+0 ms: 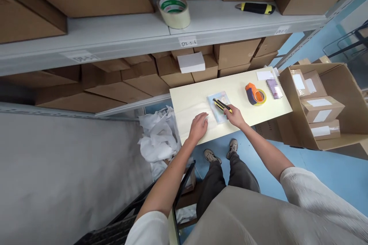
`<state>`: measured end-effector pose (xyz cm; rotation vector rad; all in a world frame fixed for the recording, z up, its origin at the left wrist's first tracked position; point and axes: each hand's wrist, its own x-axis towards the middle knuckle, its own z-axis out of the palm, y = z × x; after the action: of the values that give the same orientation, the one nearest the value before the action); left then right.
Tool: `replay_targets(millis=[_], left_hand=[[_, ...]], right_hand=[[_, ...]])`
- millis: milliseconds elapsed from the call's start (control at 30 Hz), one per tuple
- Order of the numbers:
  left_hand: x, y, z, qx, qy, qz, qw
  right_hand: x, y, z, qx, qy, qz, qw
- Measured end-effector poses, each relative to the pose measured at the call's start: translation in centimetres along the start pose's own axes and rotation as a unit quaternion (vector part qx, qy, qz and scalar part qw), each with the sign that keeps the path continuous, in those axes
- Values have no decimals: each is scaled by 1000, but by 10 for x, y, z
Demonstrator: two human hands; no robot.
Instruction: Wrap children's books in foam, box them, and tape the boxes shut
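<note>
My right hand point(235, 116) is closed around a black and yellow utility knife point(220, 104), its front end pointing away to the left. Under the knife lies a flat, light-blue printed packet point(220, 118) on the cream tabletop point(247, 113). My left hand point(199, 125) rests palm down, fingers slightly bent and thumb apart, on a thin white wrapping sheet point(188, 119) left of the packet. Nothing shows in its grasp. To the right of my right hand stands an orange and dark-blue tape dispenser point(253, 94) with a yellowish roll.
A large open carton point(299, 130) holding several labelled boxes stands right of the table. Crumpled white wrapping point(158, 134) hangs at the left. On the shelf above are a tape roll point(174, 12) and another cutter point(255, 8). A purple item point(274, 88), partly pixelated, lies at the table's right end.
</note>
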<state>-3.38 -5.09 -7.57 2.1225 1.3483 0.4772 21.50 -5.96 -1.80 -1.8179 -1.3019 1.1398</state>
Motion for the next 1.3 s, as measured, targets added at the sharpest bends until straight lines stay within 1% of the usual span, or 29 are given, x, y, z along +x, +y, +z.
replay_targets(millis=[133,200,300,433,533,600,700,800,867,1000,1167,1300], left_hand=[[-19,-38,-18,24,7,-43,999],[-21,-51,-25,41,4,-63,997],[-17,-62,-30,63,-4,-78,995],[-5,-71,-30,94,-25,-86,992],[1,-78,-25,118,-53,-93,987],[2,-83,-21,129,-68,-99,984],[1,-90,-18,132,-74,-107,983],[-2,-93,-19,126,-75,-98,984],[-3,-94,-22,121,-76,-92,985],[-4,-94,-25,112,-75,-85,987],[-5,-93,-26,108,-72,-80,988],[-6,-92,-26,110,-74,-79,988]], right_hand=[[-11,-14,38,-33,49,27,998],[-15,-21,52,-26,53,35,998],[-16,-29,67,-17,22,37,999],[-15,-37,81,-37,-16,62,997],[-14,-42,93,-85,-44,75,993],[-14,-46,103,-146,-62,76,984],[-14,-53,119,-255,-79,58,962],[-15,-60,135,-312,-101,32,944],[-15,-61,143,-322,-110,20,940],[-13,-59,154,-325,-105,6,940],[-11,-53,159,-338,-101,8,936],[-11,-53,160,-345,-105,9,933]])
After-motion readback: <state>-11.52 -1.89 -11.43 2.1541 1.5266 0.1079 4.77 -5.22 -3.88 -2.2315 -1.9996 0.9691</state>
